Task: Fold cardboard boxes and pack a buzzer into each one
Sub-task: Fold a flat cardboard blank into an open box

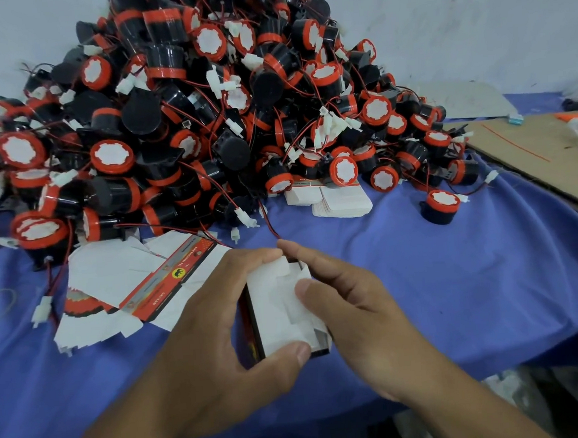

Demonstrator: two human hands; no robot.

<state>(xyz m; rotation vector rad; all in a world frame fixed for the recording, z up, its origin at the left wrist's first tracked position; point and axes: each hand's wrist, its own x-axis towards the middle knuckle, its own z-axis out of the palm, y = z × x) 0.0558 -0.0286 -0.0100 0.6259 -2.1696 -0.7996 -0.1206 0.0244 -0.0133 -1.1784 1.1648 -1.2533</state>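
A small cardboard box, white inside with dark printed sides, is held over the blue cloth near the front. My left hand grips it from the left, thumb curled under its near end. My right hand holds its right side, thumb pressing a white flap and forefinger along the far edge. A huge heap of black and red buzzers with red wires fills the back. One buzzer stands alone on the right.
Flat unfolded boxes lie spread to the left of my hands. A stack of flat box blanks sits at the foot of the heap. A brown cardboard sheet covers the right side of the blue-clothed table.
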